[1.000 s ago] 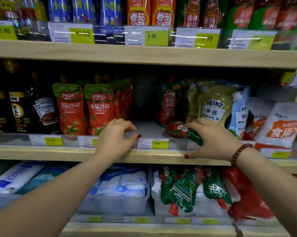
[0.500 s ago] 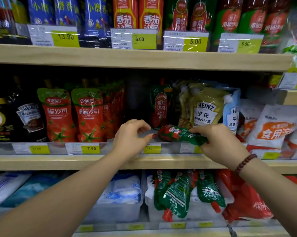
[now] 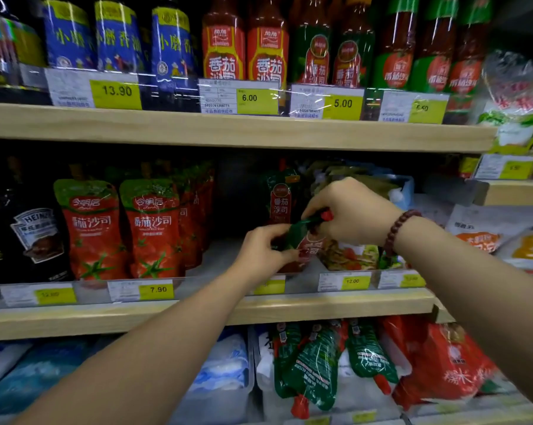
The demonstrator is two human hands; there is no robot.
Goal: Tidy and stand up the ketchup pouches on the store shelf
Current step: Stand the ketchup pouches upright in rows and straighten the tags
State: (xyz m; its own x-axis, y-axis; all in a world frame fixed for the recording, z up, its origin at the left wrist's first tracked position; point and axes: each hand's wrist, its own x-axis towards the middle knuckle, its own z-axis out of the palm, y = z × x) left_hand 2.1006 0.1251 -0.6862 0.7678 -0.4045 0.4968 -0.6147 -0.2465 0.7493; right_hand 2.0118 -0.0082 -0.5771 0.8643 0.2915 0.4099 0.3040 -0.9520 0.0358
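A green-and-red ketchup pouch (image 3: 305, 237) is held tilted above the middle shelf (image 3: 335, 302). My right hand (image 3: 351, 213) pinches its top near the red cap, and my left hand (image 3: 262, 251) grips its lower left side. Behind them another green ketchup pouch (image 3: 279, 197) stands upright. To the left, two rows of red ketchup pouches (image 3: 151, 228) stand upright. Between these and the green pouches the shelf floor is bare.
Heinz pouches (image 3: 351, 256) sit behind my right wrist, white bags (image 3: 480, 234) further right. Dark sauce bottles (image 3: 32, 228) stand at the left. The shelf above (image 3: 228, 130) holds ketchup bottles. Below, a clear bin (image 3: 262, 378) holds several fallen green pouches (image 3: 314, 369).
The green pouch lay flat on the shelf under my right hand; now it is lifted and tilted upward. My left hand left the shelf edge and took hold of the pouch.
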